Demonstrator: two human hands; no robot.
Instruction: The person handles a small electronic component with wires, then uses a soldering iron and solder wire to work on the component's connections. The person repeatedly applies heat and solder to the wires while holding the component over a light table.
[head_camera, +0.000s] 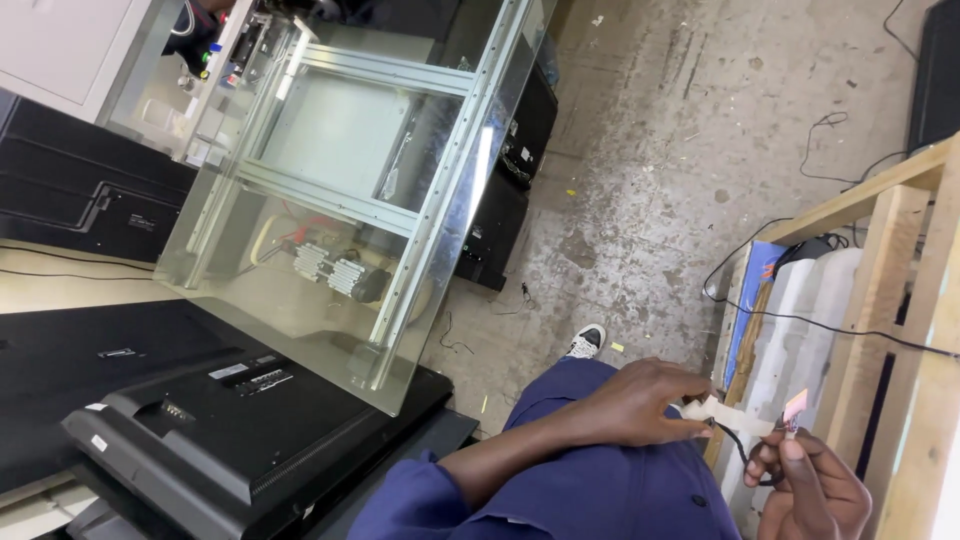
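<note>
Head view, left hand (640, 402): fingers closed, pinching a pale strip of tape (722, 412) on a black cable (738, 448).
Right hand (815, 490): fingers curled around the cable's lower loop, pinching a small pink connector (795, 405).
Counts: two hands, one cable, one shoe (586, 341).
Wooden rack (890, 290): holds white foam (800, 330).

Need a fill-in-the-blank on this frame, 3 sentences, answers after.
1. Both hands, the left hand and the right hand, hold a thin ____ cable.
2. The person's sleeve is ____ in colour.
3. The sneaker stands on a ____ floor.

Missing words: black; blue; concrete
</note>
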